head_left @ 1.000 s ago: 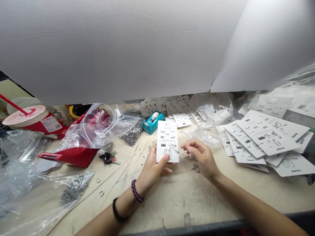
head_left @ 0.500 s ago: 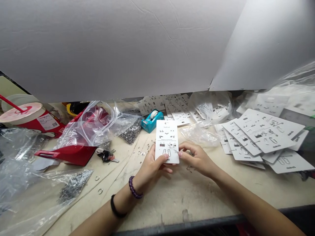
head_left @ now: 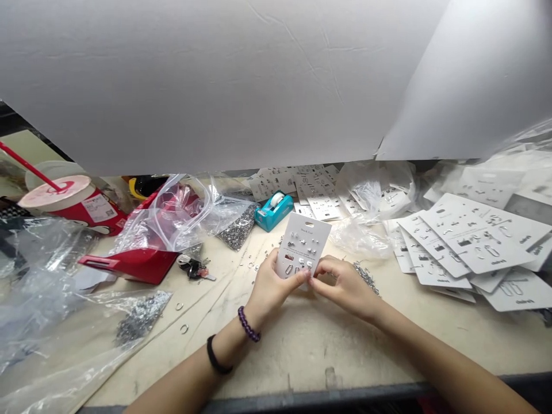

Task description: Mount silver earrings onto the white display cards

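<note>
My left hand (head_left: 276, 283) is closed on a white earring card (head_left: 303, 244), its thumb lying across the lower front. The card is tilted to the right and carries rows of small silver earrings. At the card's lower right edge is my right hand (head_left: 342, 286), thumb and index finger pinched together close to my left thumb. Whatever is in that pinch is too small or hidden to make out. Just beyond my right hand lies a pile of small silver pieces (head_left: 365, 277).
To the right, filled earring cards (head_left: 478, 236) lie in an overlapping stack. A teal tape dispenser (head_left: 273, 210) stands behind the held card. On the left are a red scoop (head_left: 142, 265), keys (head_left: 194, 269), plastic bags (head_left: 34, 310) and a red drink cup (head_left: 97, 208). A white panel (head_left: 241, 86) overhangs the back.
The held card has turned from upright to tilted right. My right hand has come in against its lower right edge, near my left thumb. The whole view has shifted slightly.
</note>
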A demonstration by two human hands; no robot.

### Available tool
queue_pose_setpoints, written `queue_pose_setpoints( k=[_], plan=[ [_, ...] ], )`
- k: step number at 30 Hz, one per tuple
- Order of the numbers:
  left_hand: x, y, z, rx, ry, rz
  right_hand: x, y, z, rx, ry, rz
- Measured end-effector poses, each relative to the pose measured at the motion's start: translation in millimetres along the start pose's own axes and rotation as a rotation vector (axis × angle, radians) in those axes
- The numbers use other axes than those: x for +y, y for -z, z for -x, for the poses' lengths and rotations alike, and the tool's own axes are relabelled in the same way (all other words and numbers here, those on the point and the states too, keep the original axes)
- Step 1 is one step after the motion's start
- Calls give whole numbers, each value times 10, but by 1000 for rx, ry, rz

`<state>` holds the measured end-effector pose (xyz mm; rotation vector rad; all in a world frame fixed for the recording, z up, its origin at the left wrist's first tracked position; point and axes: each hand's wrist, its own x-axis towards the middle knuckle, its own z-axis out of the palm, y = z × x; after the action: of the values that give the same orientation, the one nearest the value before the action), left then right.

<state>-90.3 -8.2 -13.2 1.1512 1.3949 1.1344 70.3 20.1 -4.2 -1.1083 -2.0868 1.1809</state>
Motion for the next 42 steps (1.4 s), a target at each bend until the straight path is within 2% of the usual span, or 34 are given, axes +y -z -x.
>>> queue_pose_setpoints(
  k=[4, 8, 13, 18, 28, 34, 37, 42],
  plan=[
    [-7, -4, -1, 32, 5, 33, -6, 9, 21, -14, 28, 7],
    [10, -12, 17, 72, 75, 101, 18, 33, 35, -30, 11, -6],
    [24, 3, 12, 125, 97, 86, 9, 95, 44, -58, -9, 28],
    [29, 10, 20, 131, 96, 86, -20, 151, 41, -73, 31, 99],
    [22, -10, 32, 100, 89, 117, -31, 75, 30, -182, -11, 7],
    [15, -36, 52, 36, 103, 115, -38, 24, 33, -60, -98, -114],
    [10, -61, 66, -4, 58, 148, -34, 10, 37, 10, -125, -106],
    [32, -58, 77, -37, 30, 145, -16, 13, 59, 71, -33, -10]
  ],
)
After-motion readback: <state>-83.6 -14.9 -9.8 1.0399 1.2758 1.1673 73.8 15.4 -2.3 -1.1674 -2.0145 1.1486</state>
